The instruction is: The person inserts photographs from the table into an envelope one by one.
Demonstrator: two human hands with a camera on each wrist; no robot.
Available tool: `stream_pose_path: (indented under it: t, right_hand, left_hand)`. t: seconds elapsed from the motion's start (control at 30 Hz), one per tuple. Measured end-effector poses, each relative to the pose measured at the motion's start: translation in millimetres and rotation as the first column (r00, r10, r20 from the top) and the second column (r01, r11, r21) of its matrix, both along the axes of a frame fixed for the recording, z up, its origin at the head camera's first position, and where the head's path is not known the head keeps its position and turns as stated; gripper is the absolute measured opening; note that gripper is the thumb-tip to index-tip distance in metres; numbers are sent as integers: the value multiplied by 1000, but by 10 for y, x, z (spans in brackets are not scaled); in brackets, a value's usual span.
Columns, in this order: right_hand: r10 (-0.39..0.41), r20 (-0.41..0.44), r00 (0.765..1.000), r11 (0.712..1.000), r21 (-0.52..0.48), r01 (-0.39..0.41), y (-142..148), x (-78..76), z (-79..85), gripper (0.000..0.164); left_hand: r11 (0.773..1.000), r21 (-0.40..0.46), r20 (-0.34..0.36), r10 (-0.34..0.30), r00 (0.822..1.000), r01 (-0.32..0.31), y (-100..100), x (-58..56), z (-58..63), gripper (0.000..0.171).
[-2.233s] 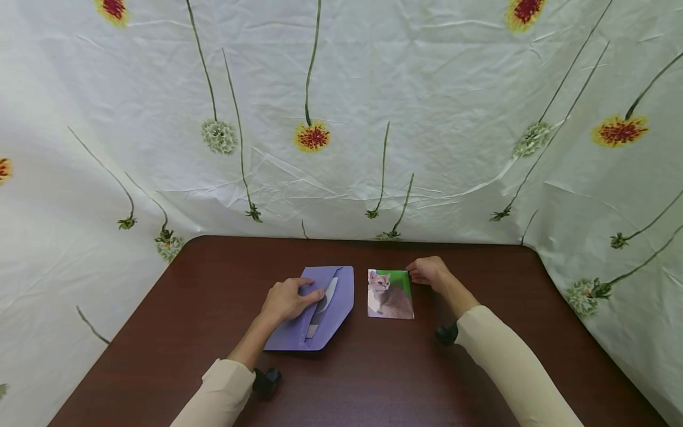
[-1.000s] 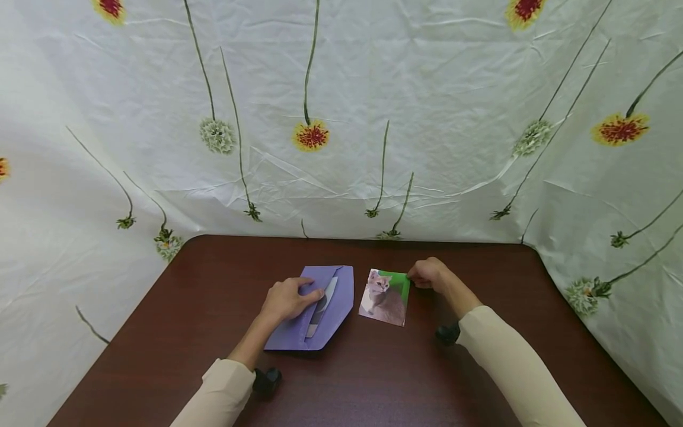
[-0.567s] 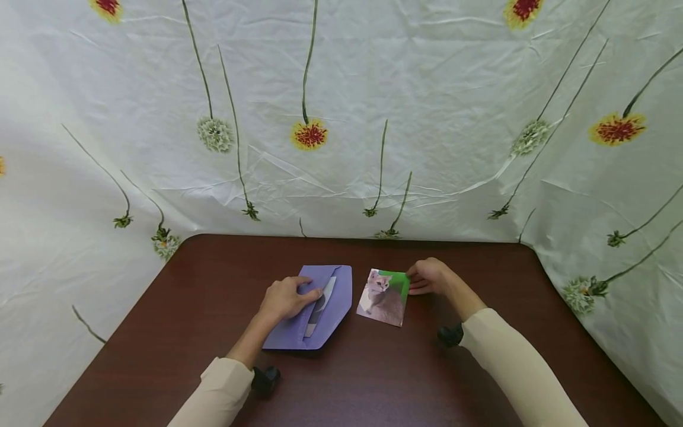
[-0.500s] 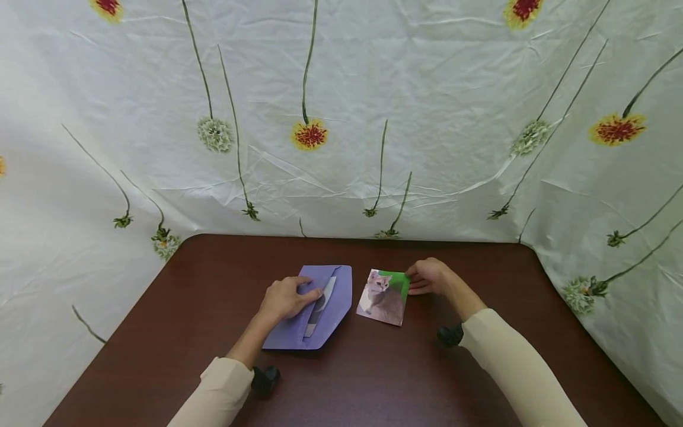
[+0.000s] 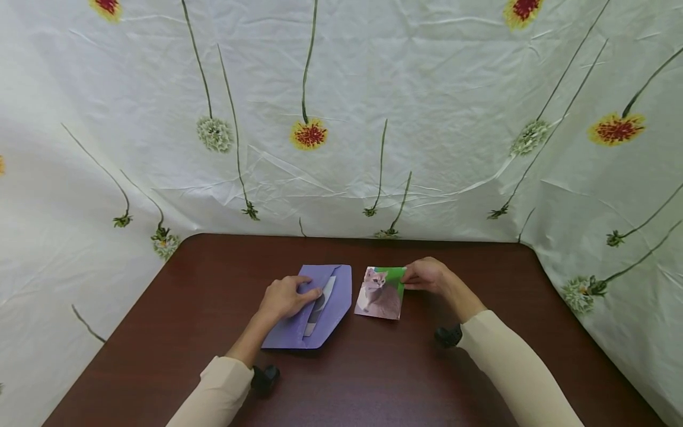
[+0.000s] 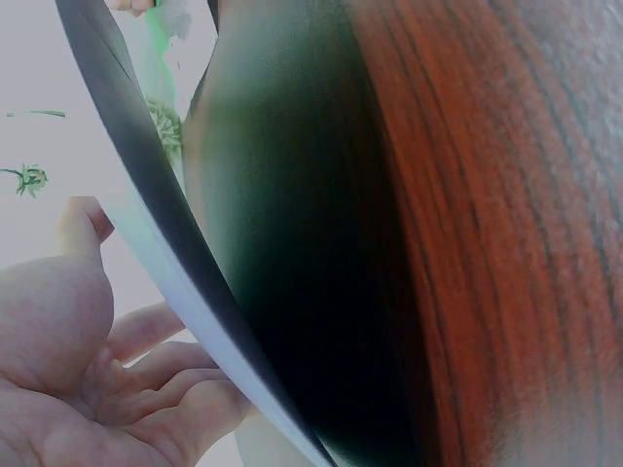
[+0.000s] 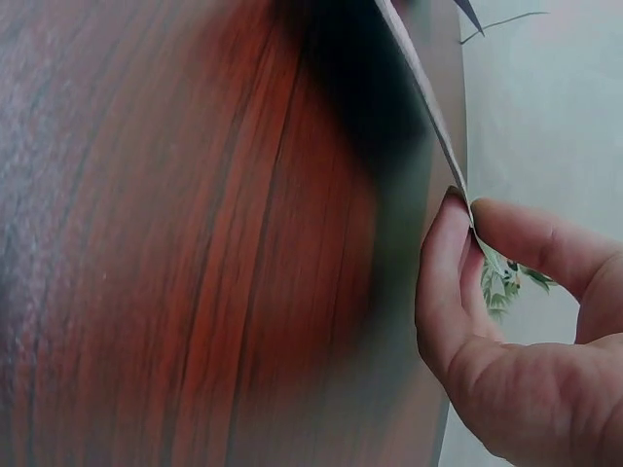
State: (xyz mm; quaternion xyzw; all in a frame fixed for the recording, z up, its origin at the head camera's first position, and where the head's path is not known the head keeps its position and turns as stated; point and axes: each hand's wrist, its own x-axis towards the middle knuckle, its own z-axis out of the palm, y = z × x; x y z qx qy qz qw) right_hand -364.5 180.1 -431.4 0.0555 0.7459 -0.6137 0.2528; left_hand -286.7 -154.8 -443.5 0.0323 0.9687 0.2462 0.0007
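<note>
In the head view my left hand rests on a purple envelope on the table, thumb and index finger spread on either side of its upper part. A pale card with a dark patch shows in the envelope's opening beside the thumb. The left wrist view shows the envelope edge-on against the left hand. My right hand pinches the upper right corner of a cat photo. In the right wrist view the photo stands off the tabletop, between thumb and fingers of the right hand.
A dark brown wooden table carries both things. Behind it and at both sides hangs a white cloth with printed flowers, right up to the table's far edge. Black wrist cameras sit at the sleeve cuffs.
The right hand has taken the photo's corner; the photo has turned, shifted left and just now tipped up, its lower edge moving away. Left hand and envelope have kept their place.
</note>
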Motion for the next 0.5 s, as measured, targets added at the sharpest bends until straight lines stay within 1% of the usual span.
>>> stream_pose_path:
  t: [0.1,0.17,0.33,0.5]
  right_hand:
    - [-11,-25,1000,1000,-6,11,-13,10,5,48]
    - [-27,-27,999,1000,-10,27,-17,12,8,44]
    - [-48,-13,999,999,-25,48,-15,15,14,40]
    - [-62,-9,998,996,-68,61,2,21,14,38]
  left_hand:
    - [1000,3,0,-2,1000,2,1,-4,-4,53]
    - [1000,2,0,-5,1000,5,0,-5,-5,53]
    - [1000,11,6,3,1000,-4,-12,3,-2,54]
    - [1000,17,4,-2,1000,2,-15,10,4,54]
